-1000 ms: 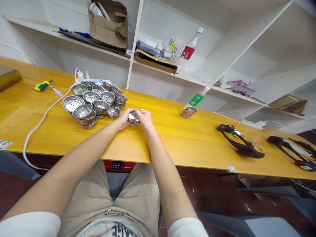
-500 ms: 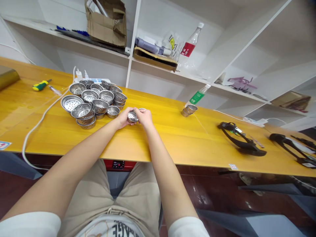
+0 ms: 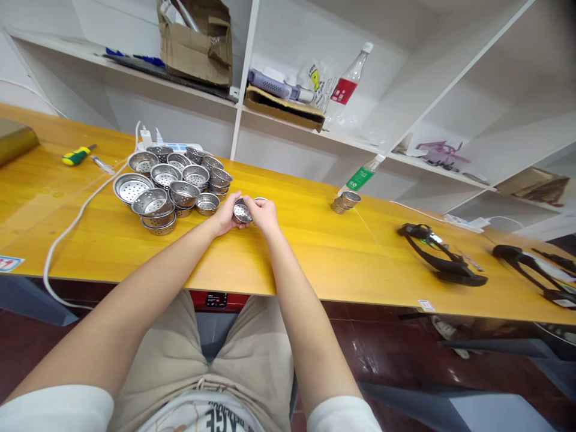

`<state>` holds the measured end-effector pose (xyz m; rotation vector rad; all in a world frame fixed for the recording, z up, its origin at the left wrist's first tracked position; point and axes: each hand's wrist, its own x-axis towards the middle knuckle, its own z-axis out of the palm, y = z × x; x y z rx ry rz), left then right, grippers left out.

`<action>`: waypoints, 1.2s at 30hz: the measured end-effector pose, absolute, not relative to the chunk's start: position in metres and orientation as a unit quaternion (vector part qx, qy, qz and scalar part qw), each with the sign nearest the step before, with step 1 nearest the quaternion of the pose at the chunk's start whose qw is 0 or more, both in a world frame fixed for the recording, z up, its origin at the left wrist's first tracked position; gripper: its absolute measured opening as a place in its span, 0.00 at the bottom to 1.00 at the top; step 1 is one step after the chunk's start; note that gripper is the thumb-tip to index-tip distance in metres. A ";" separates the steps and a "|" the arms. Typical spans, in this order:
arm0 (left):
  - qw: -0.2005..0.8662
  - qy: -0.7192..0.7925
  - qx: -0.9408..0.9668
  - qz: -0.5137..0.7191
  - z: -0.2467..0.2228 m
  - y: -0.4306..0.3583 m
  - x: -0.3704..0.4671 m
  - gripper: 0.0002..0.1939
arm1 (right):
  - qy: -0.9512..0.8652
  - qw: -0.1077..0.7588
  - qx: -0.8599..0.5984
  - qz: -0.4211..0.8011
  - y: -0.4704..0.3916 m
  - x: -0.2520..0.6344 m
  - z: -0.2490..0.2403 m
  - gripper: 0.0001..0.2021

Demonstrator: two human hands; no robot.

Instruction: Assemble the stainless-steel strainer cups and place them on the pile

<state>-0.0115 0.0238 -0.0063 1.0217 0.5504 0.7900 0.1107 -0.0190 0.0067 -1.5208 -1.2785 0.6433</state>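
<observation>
Both my hands meet over the table around a small perforated metal strainer cup. My left hand is closed around its left side, with the holed face turned toward me. My right hand has its fingers pinched at the cup's right edge. Another metal rim shows just behind the right hand, mostly hidden by it. Left of my hands stand several similar strainer cups, many stacked in one another. A short tilted stack of these cups lies farther right near the back of the table.
A white cable runs over the table's left side, near a yellow-green screwdriver. A green-labelled bottle is behind the right stack. Black head straps lie to the right. White shelves stand behind the table.
The view has shifted very slightly. Around the cup the fingers have moved a little, and more of its holed face shows now.
</observation>
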 end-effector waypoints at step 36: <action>0.465 0.395 0.709 0.355 -0.017 0.014 -0.007 0.17 | -0.371 0.675 -0.479 0.420 -0.024 0.109 0.026 0.19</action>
